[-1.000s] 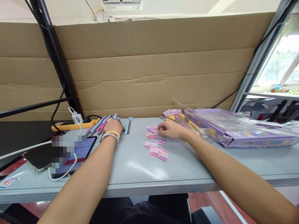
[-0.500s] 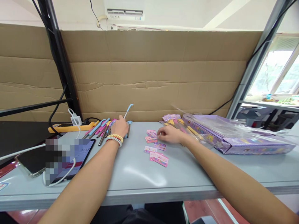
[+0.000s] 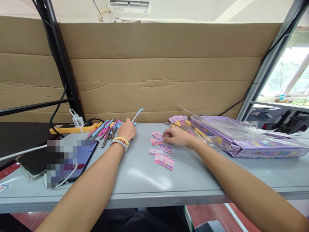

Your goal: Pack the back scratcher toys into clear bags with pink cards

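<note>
My left hand [image 3: 127,129], with beaded bracelets at the wrist, is closed round a thin back scratcher [image 3: 139,111] whose light blue curved end sticks up to the right. Right beside that hand lies a pile of back scratchers [image 3: 102,130] with blue, pink and yellow parts and metal rods. My right hand [image 3: 177,136] rests low over the table, fingers curled together at the edge of small pink and purple cards [image 3: 156,141]; what they pinch, if anything, is hidden. More such cards [image 3: 164,161] lie nearer to me.
Bagged yellow back scratchers [image 3: 199,132] lie beyond my right hand, against a purple box [image 3: 241,141] covered in clear plastic. At left are a tablet [image 3: 88,154], a phone [image 3: 33,164], white cables and a yellow power strip [image 3: 65,129]. A cardboard wall [image 3: 164,71] closes the back.
My left hand has shifted slightly right with the back scratcher, now covering part of a blue-ended one behind it. My right hand stays by the cards. The view has tilted a little.
</note>
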The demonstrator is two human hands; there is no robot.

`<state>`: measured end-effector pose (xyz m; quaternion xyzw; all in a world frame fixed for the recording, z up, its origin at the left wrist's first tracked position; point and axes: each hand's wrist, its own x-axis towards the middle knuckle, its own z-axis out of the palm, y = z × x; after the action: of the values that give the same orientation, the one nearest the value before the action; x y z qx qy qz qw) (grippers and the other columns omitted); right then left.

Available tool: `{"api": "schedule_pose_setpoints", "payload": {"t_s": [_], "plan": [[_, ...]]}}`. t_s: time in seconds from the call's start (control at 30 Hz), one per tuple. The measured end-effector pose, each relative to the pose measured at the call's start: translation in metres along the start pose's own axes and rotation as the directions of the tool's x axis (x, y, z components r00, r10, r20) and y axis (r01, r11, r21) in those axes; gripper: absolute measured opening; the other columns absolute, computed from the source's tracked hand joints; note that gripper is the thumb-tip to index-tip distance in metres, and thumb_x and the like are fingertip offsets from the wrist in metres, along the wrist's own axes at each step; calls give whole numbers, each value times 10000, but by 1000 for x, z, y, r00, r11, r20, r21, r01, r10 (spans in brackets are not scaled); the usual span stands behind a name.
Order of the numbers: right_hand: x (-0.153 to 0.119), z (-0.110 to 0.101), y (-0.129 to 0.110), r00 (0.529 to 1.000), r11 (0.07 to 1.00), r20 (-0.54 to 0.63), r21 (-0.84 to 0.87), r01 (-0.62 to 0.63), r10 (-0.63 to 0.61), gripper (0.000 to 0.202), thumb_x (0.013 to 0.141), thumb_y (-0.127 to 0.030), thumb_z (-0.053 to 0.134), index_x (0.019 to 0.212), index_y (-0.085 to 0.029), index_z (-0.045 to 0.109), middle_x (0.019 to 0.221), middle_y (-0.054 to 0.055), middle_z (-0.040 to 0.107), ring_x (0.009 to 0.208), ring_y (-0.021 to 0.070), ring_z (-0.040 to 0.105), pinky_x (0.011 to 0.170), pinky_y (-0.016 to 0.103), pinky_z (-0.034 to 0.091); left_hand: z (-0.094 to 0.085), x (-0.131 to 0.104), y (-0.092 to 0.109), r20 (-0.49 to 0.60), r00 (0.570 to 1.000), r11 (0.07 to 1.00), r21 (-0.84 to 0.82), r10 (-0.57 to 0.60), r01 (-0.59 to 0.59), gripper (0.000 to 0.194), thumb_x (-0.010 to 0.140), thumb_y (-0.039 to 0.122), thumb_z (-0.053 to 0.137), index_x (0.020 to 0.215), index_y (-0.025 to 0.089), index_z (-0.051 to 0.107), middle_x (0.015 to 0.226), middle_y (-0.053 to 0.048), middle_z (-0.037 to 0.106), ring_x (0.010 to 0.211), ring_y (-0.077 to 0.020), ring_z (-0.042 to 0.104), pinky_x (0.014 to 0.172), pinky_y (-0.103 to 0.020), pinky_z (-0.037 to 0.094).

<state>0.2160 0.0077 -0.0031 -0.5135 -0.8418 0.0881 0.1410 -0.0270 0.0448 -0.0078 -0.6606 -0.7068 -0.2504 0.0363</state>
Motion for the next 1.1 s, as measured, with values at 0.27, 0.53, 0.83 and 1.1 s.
{"api": "schedule_pose_setpoints", "payload": {"t_s": [0.27, 0.53, 0.83, 1.1], "plan": [[0, 0, -1, 1000, 1000, 7, -2, 10, -10, 245, 764, -366, 512, 833, -186, 664, 772, 37, 682, 666, 152, 586, 570, 243, 392, -1, -1, 2, 18, 1000, 999, -44, -22, 22, 276, 899, 298, 284, 1059, 164, 465, 995, -169, 665, 940, -292, 631, 716, -374, 450], [0, 0, -2, 999, 999, 10, -5, 45, -45, 224, 766, -345, 514, 829, -193, 665, 722, 22, 673, 631, 145, 571, 556, 246, 375, 0, 1, 2, 17, 999, 998, -55, -31, 32, 274, 891, 286, 293, 1059, 158, 468, 1006, -175, 661, 930, -288, 631, 707, -373, 454], [2, 3, 4, 994, 999, -111, 36, 29, -24, 217, 773, -323, 511, 854, -177, 650, 752, 31, 669, 668, 150, 574, 588, 250, 387, 5, 0, 1, 45, 959, 960, -36, 281, -279, 215, 908, 295, 336, 1041, 224, 489, 997, -79, 669, 922, -233, 626, 724, -316, 439], [5, -3, 6, 810, 998, -587, -50, -24, -10, 300, 714, -259, 575, 984, -132, 604, 1011, 110, 635, 932, 216, 563, 798, 309, 410, 8, -13, 16, 48, 847, 848, -36, 530, -529, 204, 898, 235, 380, 1028, 227, 536, 1015, -43, 659, 924, -187, 604, 781, -288, 423]]}}
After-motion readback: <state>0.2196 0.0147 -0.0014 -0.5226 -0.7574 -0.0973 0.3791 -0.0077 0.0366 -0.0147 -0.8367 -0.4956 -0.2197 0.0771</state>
